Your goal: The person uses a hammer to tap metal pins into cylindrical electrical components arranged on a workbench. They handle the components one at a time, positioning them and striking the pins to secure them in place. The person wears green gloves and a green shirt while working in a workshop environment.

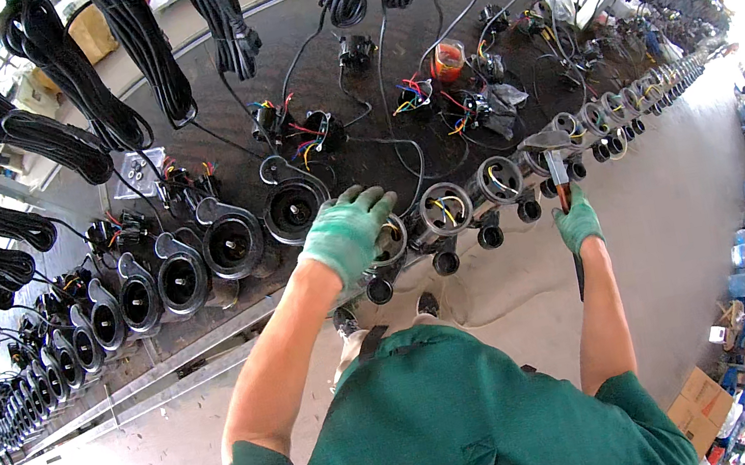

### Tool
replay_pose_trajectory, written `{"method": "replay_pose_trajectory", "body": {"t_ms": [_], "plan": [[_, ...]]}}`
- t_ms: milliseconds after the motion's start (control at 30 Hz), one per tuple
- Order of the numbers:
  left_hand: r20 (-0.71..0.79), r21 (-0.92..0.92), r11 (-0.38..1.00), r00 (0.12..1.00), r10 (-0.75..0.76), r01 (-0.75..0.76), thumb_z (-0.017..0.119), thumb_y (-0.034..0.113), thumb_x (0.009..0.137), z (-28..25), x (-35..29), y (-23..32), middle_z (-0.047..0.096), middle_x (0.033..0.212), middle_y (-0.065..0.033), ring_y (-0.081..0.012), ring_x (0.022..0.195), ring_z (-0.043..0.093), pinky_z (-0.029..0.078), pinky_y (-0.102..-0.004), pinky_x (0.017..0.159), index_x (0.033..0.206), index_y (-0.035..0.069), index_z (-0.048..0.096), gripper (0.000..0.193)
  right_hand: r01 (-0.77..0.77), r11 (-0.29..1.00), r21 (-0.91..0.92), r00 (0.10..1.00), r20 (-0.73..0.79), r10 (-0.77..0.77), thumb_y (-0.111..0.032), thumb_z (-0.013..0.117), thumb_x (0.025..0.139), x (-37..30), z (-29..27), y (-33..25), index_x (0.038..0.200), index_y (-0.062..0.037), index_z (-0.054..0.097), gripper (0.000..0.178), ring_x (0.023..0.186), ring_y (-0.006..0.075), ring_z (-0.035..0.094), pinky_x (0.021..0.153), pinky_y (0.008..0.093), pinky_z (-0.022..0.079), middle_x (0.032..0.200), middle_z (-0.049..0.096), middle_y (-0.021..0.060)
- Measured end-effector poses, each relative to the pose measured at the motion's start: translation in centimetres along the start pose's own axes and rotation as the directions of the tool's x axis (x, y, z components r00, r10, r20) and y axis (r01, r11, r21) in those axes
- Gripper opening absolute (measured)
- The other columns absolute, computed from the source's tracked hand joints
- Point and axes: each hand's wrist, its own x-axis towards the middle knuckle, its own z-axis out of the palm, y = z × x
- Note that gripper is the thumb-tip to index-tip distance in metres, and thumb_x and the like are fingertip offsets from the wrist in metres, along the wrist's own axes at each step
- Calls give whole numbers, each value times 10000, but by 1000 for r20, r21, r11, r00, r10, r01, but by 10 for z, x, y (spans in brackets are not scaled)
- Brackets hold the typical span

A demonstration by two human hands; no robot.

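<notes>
My left hand (348, 232), in a green glove, lies on top of a round black motor housing (386, 242) with coloured wires inside it. That housing stands in a long row of like housings (444, 210) along the front edge of the dark work belt (334, 70). My right hand (578, 221), also gloved green, grips the handle of a hammer (549, 147). The hammer's metal head sits just above a housing further right in the row (496, 179).
Black snail-shaped pump casings (233, 242) line the belt to the left. Coils of black cable (53, 60) hang over the belt's far side. Loose wired parts (413, 94) lie mid-belt. Cardboard boxes (704, 403) and stacked goods stand on the floor at lower right.
</notes>
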Motion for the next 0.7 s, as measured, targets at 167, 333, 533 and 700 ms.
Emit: {"method": "replay_pose_trajectory", "body": {"t_ms": [167,333,533,700], "plan": [[278,320,947,956,-98,4,607,136,906,10,25,9,684,1112,-106,-300,1030,687,530,-465,900,1211,114,676,314,-87,996,-23,996,18,87,-166,665,900,7,3,0,1387,-89,501,519,1043,514,624,839,536,509,1127,666,300],[271,397,918,958,-99,-18,622,138,895,3,30,24,712,1030,-85,-284,982,711,550,-445,846,994,121,712,135,-27,999,45,999,-21,28,-188,619,918,6,5,5,1466,-109,461,576,986,511,652,821,545,505,1051,691,301],[374,108,969,894,-245,221,612,203,941,11,21,27,738,942,-217,-406,888,728,566,-511,740,1099,76,669,211,93,991,93,988,-134,-80,-165,633,910,8,7,19,1326,-79,568,430,825,440,691,699,497,526,939,708,248],[326,-299,762,812,-484,574,514,221,1003,45,-22,62,709,919,-285,-479,904,692,547,-550,766,1115,40,605,231,-175,740,649,974,224,34,-81,627,923,-46,-46,-61,1223,-53,604,302,548,135,532,475,322,441,726,585,37]]}}
